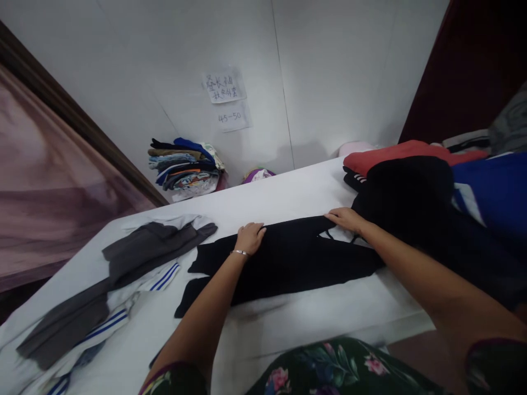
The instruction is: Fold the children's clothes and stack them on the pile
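Observation:
A black garment (288, 258) lies stretched out flat across the white table, split into two ends at its left and with a gap near its right end. Whether those parts are sleeves or legs I cannot tell. My left hand (249, 240), a bracelet at its wrist, is on the far edge left of the middle, fingers bent over the cloth. At the far right corner my right hand (345, 218) pinches the same garment between thumb and fingers. Just beyond the right hand rises a heap with a large black piece of clothing (407, 203) at its front.
Grey clothing (144, 252) and white clothing with blue stripes (164, 277) lie spread at the left. A folded stack of clothes (187, 167) stands by the wall. Red clothing (395, 153) and blue clothing (494, 186) fill the right. Handwritten paper notes (225, 88) hang above.

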Available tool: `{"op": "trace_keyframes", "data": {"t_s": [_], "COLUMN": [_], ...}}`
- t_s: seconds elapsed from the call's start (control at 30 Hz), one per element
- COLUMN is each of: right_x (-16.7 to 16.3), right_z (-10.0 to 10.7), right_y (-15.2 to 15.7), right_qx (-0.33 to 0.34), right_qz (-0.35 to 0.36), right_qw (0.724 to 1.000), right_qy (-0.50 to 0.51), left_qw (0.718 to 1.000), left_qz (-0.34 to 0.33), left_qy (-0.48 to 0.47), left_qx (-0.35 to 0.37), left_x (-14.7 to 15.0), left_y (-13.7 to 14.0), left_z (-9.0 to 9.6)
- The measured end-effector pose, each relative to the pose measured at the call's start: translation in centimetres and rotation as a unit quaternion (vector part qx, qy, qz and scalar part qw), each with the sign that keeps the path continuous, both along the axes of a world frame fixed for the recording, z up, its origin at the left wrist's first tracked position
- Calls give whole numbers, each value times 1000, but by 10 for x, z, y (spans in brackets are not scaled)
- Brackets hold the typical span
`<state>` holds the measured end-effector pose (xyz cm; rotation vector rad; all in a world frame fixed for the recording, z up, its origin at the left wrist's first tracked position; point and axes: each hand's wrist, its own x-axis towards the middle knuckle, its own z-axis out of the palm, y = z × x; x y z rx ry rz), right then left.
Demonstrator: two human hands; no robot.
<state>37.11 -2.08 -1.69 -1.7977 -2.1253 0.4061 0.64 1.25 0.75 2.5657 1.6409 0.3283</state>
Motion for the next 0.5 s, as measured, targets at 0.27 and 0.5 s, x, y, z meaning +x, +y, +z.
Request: {"op": "trace_keyframes", "data": {"t_s": [0.27, 0.5], "right_x": [8, -2], "right_z": [11, 3], "right_y": [-8, 8], "right_qx": [9, -34], "right_qz": [-25, -28], "right_qw": [999, 994], "right_qy": [-25, -98], "left_qw": [998, 987], "left_qz": [-28, 21], "left_qy": [9, 97], "left_qx": [-48, -124], "left_x": [-13, -10], "left_y": [4, 12], "left_z": [10, -2]}}
